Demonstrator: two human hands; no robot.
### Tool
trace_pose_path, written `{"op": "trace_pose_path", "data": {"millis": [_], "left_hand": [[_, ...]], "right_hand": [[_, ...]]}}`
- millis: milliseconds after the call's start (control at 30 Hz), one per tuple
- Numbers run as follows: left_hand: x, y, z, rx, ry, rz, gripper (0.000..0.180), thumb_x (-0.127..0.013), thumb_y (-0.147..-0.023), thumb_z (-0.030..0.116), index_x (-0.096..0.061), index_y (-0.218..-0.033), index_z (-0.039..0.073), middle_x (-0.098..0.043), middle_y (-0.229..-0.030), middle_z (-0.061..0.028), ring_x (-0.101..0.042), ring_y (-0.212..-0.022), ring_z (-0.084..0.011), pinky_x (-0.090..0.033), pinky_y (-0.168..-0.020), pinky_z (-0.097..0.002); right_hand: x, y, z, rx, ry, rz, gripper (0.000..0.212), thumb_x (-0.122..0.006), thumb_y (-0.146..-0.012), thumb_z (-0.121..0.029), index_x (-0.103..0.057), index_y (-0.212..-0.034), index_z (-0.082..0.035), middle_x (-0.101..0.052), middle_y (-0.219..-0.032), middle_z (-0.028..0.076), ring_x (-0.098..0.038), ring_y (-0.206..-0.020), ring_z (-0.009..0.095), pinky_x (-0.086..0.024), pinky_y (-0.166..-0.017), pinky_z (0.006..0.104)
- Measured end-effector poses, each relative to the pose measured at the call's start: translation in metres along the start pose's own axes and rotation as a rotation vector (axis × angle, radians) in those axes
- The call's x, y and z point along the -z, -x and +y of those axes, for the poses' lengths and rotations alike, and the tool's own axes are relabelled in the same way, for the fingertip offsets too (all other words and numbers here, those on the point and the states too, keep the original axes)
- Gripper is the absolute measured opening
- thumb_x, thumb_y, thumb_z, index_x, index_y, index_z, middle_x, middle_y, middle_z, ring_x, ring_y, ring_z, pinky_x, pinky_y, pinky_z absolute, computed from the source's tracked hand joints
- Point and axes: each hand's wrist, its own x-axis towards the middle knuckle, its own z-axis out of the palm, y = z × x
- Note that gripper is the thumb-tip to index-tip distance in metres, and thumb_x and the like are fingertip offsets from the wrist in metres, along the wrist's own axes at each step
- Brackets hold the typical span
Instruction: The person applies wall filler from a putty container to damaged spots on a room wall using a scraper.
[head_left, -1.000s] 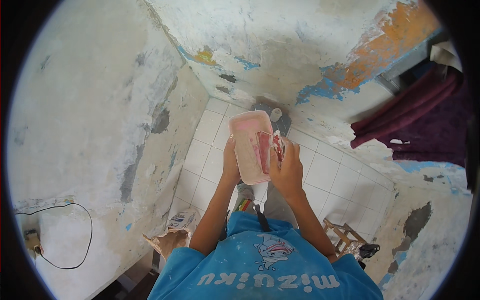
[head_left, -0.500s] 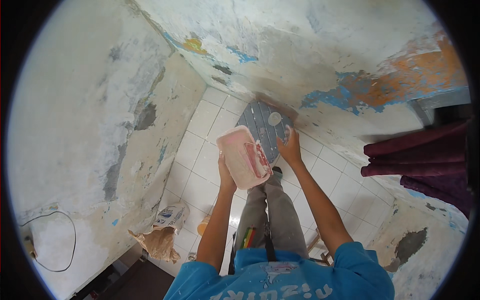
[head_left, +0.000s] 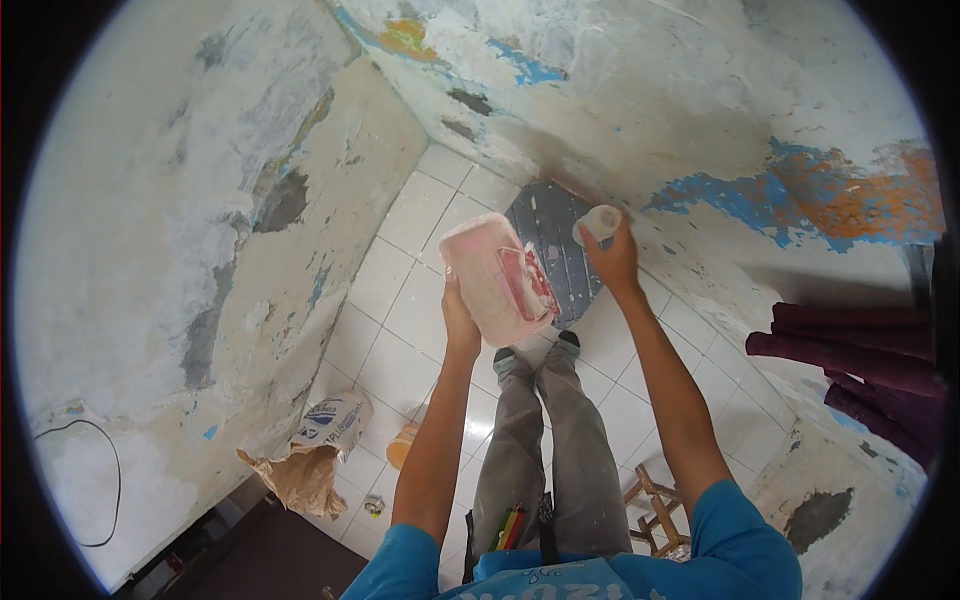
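My left hand (head_left: pixel 459 318) is closed on the near left side of a pink plastic tub (head_left: pixel 478 268), holding it up tilted. Whitish paste smears its inside, and a red flat-bladed spreader (head_left: pixel 514 278), caked with white along one edge, rests against the right wall. A small round whitish cup (head_left: pixel 598 224) is in my right hand (head_left: pixel 620 264), its fingers curled about the side. The cup is above the right part of a grey slatted stool top (head_left: pixel 548 235) spotted with white. Its contents are hard to make out.
Peeling, patched walls (head_left: pixel 600 90) meet at the corner beyond the stool. On the white tiled floor (head_left: pixel 392 285) are an open paper sack (head_left: pixel 325 440), an orange tub (head_left: pixel 402 446) and a wooden stool (head_left: pixel 655 505). Maroon cloth (head_left: pixel 850 340) hangs at the right.
My right hand has reached the cup, closed on it and lifted it to the right off the grey stool top. The left hand still holds the tub, and the view has shifted.
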Motion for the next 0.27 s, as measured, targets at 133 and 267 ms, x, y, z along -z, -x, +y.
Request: {"op": "trace_pose_path", "data": {"millis": [133, 267], "left_hand": [[0.0, -0.005, 0.003, 0.021, -0.001, -0.056, 0.063, -0.031, -0.109, 0.051, -0.039, -0.152, 0.005, -0.053, -0.145, -0.0143, -0.054, -0.133, -0.0273, -0.044, -0.111, -0.0402], [-0.009, -0.005, -0.005, -0.003, -0.046, -0.035, 0.066, -0.033, -0.109, 0.053, -0.037, -0.154, 0.005, -0.05, -0.149, -0.015, -0.05, -0.137, -0.0254, -0.039, -0.116, -0.0391]], "right_hand": [[0.05, 0.005, -0.083, 0.131, -0.064, 0.042, 0.067, -0.082, -0.088, -0.023, -0.04, -0.134, 0.001, -0.063, -0.121, 0.027, -0.068, -0.107, 0.042, -0.054, -0.091, 0.0456], [0.077, 0.022, -0.13, 0.167, -0.223, -0.072, 0.076, -0.086, -0.086, -0.026, -0.035, -0.136, -0.001, -0.055, -0.134, 0.028, -0.064, -0.12, 0.045, -0.053, -0.099, 0.0458]]}}
